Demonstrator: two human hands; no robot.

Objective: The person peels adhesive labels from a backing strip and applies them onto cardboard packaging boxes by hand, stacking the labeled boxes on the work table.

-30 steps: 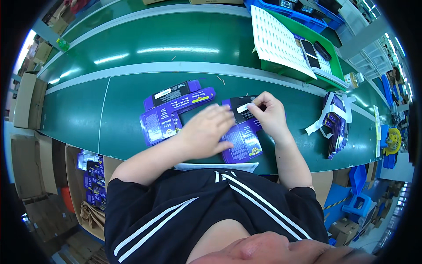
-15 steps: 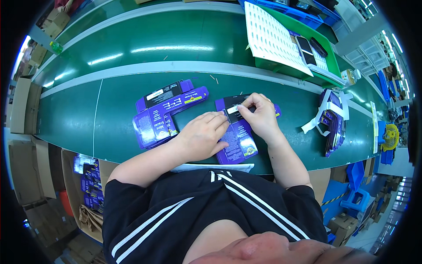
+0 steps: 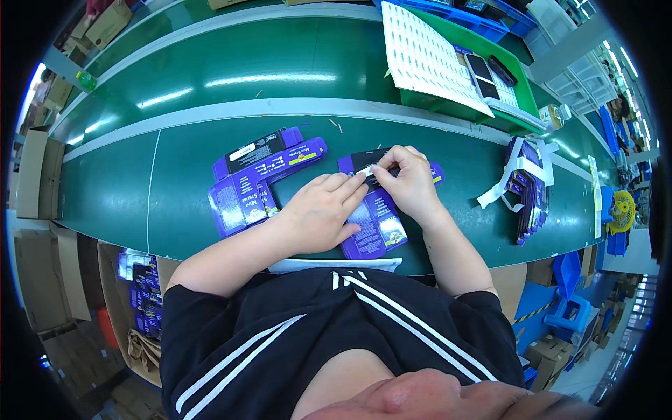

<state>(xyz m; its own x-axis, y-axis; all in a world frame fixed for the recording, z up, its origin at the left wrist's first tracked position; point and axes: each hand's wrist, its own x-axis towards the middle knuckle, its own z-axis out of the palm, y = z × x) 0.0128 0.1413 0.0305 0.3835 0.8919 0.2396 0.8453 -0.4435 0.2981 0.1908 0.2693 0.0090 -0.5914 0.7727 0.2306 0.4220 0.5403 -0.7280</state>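
A flat, unfolded purple-and-black carton lies on the green bench in front of me. My left hand rests across its left side, fingers stretched out and thumb apart. The left fingertips touch a small white sticker label on the black panel. From the right, my right hand has thumb and forefinger pinched at that label's edge. Part of the label and carton is hidden under the fingers. A second flattened carton, with a white label on its black panel, lies to the left.
Bundled purple cartons with white strips lie at the right. Behind them, a green tray holds a sheet of labels and a phone. An open cardboard box of purple packs stands below the bench at left.
My left fingertips have shifted up and right onto the label. My right fingers have drawn slightly left, and the label now shows less between the hands.
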